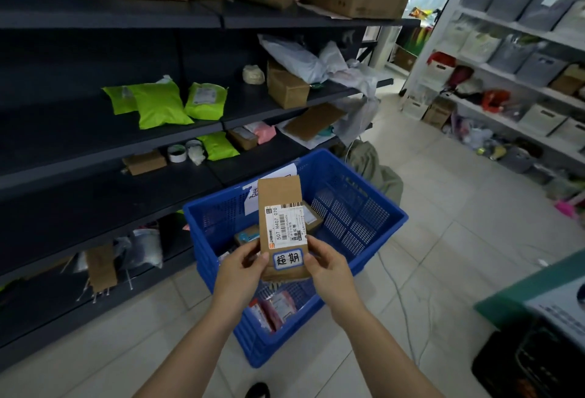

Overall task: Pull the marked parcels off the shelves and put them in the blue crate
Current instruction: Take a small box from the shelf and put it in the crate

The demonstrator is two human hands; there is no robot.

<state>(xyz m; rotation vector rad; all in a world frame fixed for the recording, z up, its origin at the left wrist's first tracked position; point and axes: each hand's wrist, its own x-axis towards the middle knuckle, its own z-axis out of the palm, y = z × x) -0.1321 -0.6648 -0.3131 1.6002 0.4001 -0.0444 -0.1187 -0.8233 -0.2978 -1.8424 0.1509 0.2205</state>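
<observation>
We're holding the brown parcel (281, 207) above the blue crate (354, 220), left hand (243, 263) and right hand (329, 263) each with a pinching grip on its lower end, marked sticker (288, 259) facing us. We're judging this the drop-off: the next move is calling for lowering it among the packets (278, 306) inside and letting go.

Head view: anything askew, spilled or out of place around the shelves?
Yes. A flat cardboard piece lies skewed on its shelf, crumpled white plastic bags spill off the shelf end, and an olive cloth bundle lies heaped on the floor behind the blue crate.
</observation>
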